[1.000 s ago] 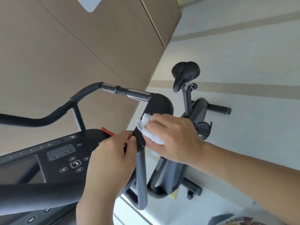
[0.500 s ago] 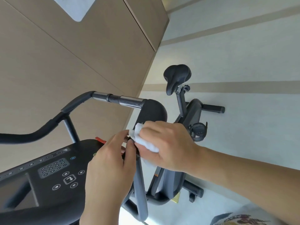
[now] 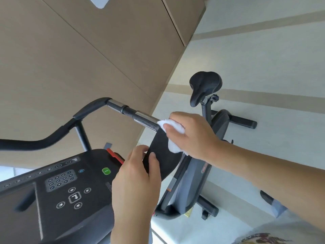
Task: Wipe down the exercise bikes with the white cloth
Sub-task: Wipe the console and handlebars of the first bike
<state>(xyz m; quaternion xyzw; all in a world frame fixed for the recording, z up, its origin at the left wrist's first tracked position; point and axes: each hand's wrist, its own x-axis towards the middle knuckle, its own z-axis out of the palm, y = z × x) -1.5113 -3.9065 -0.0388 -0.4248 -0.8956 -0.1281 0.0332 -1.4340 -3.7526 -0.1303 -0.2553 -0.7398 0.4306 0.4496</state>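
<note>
Bike is standing on the floor by the wall, saddle up top, handlebar reaching over the console. Largest first: the black pad where bar meets frame is getting the attention. Left hand is clamping the pad's edge, thumb on its face, steadying it. Right hand is bunching the cloth in its fingers and pressing it against the pad's upper side, just below the chrome bar end. To do this well, I'd say: keep the brace firm, refold to a clean face, and run the cloth right round the joint.
</note>
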